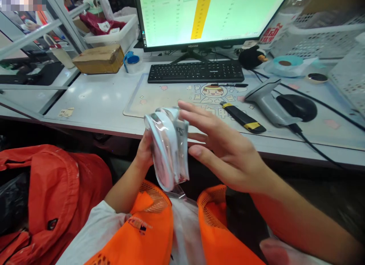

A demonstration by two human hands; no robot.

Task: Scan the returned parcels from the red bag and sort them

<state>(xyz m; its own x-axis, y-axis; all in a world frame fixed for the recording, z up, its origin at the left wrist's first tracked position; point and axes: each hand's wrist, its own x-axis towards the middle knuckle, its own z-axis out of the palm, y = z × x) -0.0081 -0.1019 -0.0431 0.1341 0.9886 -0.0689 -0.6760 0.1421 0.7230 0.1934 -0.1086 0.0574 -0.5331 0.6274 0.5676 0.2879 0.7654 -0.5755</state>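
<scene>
Steadying a clear plastic pouch with pale-blue edging (pixel 167 151) at twelve o'clock, the left hand (pixel 145 150) grips it, seemingly for handling; the spread-fingered right hand (pixel 230 153), at its three o'clock, would need to close in.

Along the front, a long white desk (pixel 94 101), with shiny spots of light (pixel 114 91) on top and dark underneath. On the left, a grey metal frame (pixel 63 18), and past it, a second desk (pixel 37 99).
</scene>
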